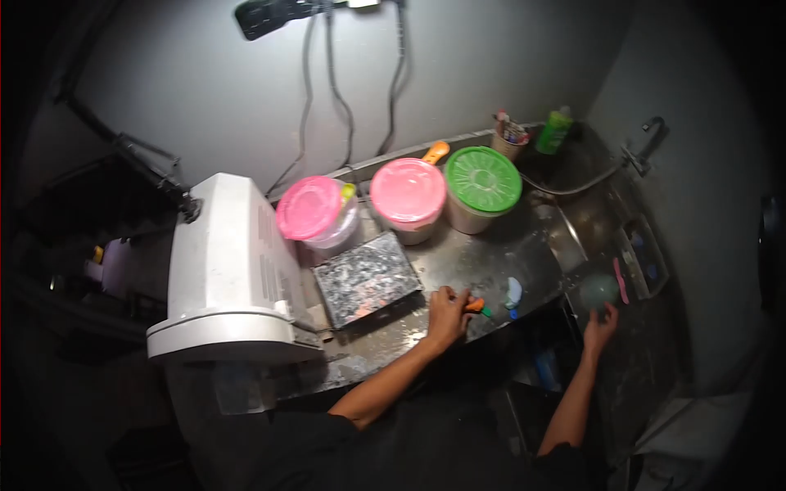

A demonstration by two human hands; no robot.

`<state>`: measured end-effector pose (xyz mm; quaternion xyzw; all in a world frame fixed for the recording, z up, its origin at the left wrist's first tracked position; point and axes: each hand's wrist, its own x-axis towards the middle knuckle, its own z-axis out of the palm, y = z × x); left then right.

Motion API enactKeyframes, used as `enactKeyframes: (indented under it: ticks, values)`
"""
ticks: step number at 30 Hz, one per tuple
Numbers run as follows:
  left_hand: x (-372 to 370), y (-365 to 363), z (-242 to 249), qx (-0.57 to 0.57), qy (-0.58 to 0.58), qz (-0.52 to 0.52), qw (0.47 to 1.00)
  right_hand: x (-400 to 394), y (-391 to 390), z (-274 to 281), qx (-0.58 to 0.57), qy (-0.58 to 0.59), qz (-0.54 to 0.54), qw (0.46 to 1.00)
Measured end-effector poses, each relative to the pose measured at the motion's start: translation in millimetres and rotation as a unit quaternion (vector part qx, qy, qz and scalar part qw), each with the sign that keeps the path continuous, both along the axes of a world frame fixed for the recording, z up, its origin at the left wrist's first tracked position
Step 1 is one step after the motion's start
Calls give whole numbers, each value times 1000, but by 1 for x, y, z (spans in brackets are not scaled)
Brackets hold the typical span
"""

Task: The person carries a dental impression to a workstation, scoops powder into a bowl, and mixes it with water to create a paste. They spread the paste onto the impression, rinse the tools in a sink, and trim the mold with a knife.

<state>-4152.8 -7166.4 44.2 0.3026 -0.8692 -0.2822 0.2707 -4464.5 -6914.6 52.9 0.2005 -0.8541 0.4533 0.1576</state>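
Observation:
My left hand (448, 319) is closed at the front of the metal counter, its fingers on a small orange object (475, 305). A small green piece (486, 312) shows just beside that object. Close by on the counter lie a pale, whitish-blue item (513, 293) and a small blue piece (513, 314). On the right, my right hand (600, 329) has its fingers at the near edge of a rounded, pale green bowl (598, 290). Beyond the bowl is a long pink strip-shaped tool (620, 280). The fingers are partly blurred in the dim light.
A white machine (233, 270) stands left, beside a speckled block (368, 279). Behind are two pink-lidded tubs (309, 209) (408, 192) and a green-lidded tub (482, 182). A cup of tools (509, 143), green bottle (554, 131) and faucet (639, 155) sit back right.

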Motion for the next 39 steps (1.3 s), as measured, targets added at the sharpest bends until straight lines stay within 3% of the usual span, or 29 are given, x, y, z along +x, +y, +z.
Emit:
enactKeyframes:
  ticks: [1, 2, 4, 9, 11, 14, 15, 17, 18, 19, 20, 21, 23, 26, 27, 28, 29, 30, 31, 32, 33, 34, 36, 39]
  values:
    - [2, 2, -2, 7, 2, -1, 1000, -16, -2, 4, 25, 26, -17, 999]
    - [6, 4, 4, 18, -13, -7, 1000, -23, -11, 16, 147, 61, -117, 980]
    - [15, 7, -2, -16, -2, -27, 1000, -50, -12, 19, 179, 25, -119, 976]
    - [40, 24, 34, 140, 29, -3, 990, -62, -34, 24, 160, -41, -76, 983]
    - [47, 30, 37, 154, 23, 7, 988, -61, -38, 21, 200, -81, -89, 972]
    - [53, 38, 40, 203, 10, 21, 979, -72, -25, 8, 129, 54, -84, 987]
    - [54, 40, 39, 225, 12, 24, 974, -72, -21, 22, 46, 79, -73, 993]
    - [56, 42, 43, 263, 18, 27, 964, -74, -23, 20, -199, -49, -44, 978]
    - [54, 41, 44, 286, 43, 16, 957, -73, -27, 20, -312, -142, -41, 939]
    - [51, 39, 46, 307, 67, 7, 949, -59, -38, 32, -425, -265, 47, 864]
    - [51, 37, 50, 328, 91, 1, 940, -38, -50, 47, -519, -381, 133, 753]
    - [49, 31, 65, 410, 80, -12, 909, -14, -68, 63, -590, -486, 215, 608]
    - [54, 16, 49, 531, 149, -85, 830, 43, -114, 84, -570, -580, 310, 492]
    - [48, 1, 75, 578, 331, -188, 722, 147, -173, 85, -504, -679, 409, 342]
    - [58, 3, 60, 602, 376, -164, 685, 181, -186, 81, -468, -701, 412, 346]
    - [70, 6, 44, 623, 421, -145, 644, 211, -194, 76, -399, -692, 425, 426]
    - [80, 9, 46, 641, 502, -115, 569, 240, -203, 71, -323, -677, 436, 497]
    - [92, 7, 48, 640, 546, -92, 533, 262, -215, 58, -295, -657, 458, 522]
    - [107, 4, 50, 636, 588, -67, 495, 264, -221, 61, -135, -573, 513, 624]
    - [126, 2, 53, 627, 631, -39, 455, 263, -229, 71, 24, -456, 558, 693]
    - [140, 2, 61, 627, 664, -24, 408, 276, -245, 104, 38, -309, 596, 740]
    - [156, 5, 27, 614, 672, 15, 414, 276, -263, 108, 68, -151, 609, 776]
    - [182, 8, 53, 578, 642, 65, 499, 278, -309, 129, 36, -118, 624, 772]
    - [200, 18, 44, 588, 615, 49, 522, 287, -403, 154, 2, 33, 633, 773]
